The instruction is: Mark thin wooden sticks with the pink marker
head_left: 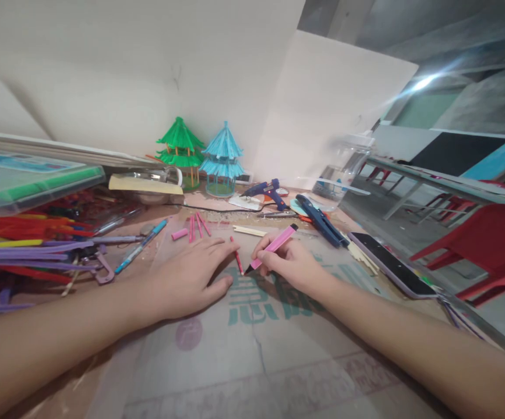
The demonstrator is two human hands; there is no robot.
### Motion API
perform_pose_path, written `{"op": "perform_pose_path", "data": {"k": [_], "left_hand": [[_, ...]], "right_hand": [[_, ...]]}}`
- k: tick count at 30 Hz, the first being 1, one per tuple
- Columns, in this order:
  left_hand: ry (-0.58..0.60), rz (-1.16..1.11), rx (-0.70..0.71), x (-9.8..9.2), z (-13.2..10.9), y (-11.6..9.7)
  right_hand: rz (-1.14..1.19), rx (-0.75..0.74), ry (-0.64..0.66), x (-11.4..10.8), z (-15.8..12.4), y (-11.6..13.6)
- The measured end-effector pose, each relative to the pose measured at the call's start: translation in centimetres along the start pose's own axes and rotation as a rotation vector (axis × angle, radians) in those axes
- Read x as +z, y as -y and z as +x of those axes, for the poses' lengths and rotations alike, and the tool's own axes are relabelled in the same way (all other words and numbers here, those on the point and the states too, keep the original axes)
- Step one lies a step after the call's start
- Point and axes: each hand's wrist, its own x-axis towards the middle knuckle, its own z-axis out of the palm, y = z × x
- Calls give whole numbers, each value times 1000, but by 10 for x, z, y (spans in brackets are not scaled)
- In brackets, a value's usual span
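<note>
Our left hand [191,274] lies spread flat, its index fingertip pinning a stick [240,266] in the middle of the table [278,361]. Our right hand [293,265] pinches a marker [279,241], tip right at the stick's near end.

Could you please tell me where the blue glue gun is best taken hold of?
Probably by its handle, from the right: the glue gun is propped with its nozzle pointing left, and the handle slants down toward the near right.
</note>
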Motion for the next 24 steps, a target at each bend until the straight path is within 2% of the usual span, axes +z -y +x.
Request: {"op": "perform_pose_path", "data": {"k": [6, 13, 19, 24], "left_hand": [[-19, -11, 13, -2, 0, -2], [-44, 9, 17, -1, -1, -2], [-49, -5, 23, -2, -1, -2], [-47, 11, 9, -1, -2, -2]], "right_hand": [[21, -44, -51, 3, 2, -2], [10, -2, 8, 1, 1, -1], [13, -28, -41, 2, 2, -1], [31, 6, 4, 1, 1, -1]]}}
